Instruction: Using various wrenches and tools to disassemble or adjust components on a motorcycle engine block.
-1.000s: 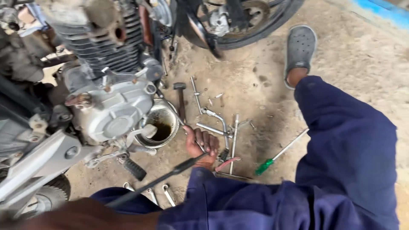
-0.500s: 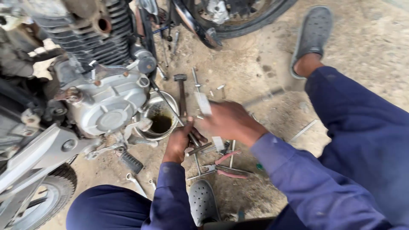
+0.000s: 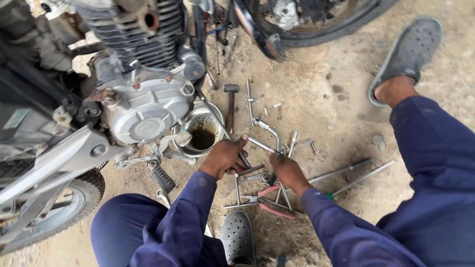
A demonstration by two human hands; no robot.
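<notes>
Both hands worked low in the middle of the frame, over a scatter of tools on the dirt floor point(image 3: 346, 99). The left hand point(image 3: 225, 157) was curled shut around a dark steel bar point(image 3: 243, 159) whose long axis ran from the upper left, past the oil pan, down toward the lower right; its thumb pointed right. The right hand point(image 3: 287, 170) lay just beside it, to the right, its fingers point(image 3: 275, 159) bent down among the tools and touching a bent chrome wrench point(image 3: 264, 129); whether they actually gripped anything could not be told. The left hand was the nearer to the bar.

Red-handled pliers point(image 3: 269, 200) lay just below the hands, a hammer point(image 3: 230, 101) stood above them, and a green-handled screwdriver point(image 3: 354, 184) stretched off to the right. The metal pan of dark oil point(image 3: 202, 136) sat close at the upper left under the motorcycle engine point(image 3: 143, 106), crowding that side.
</notes>
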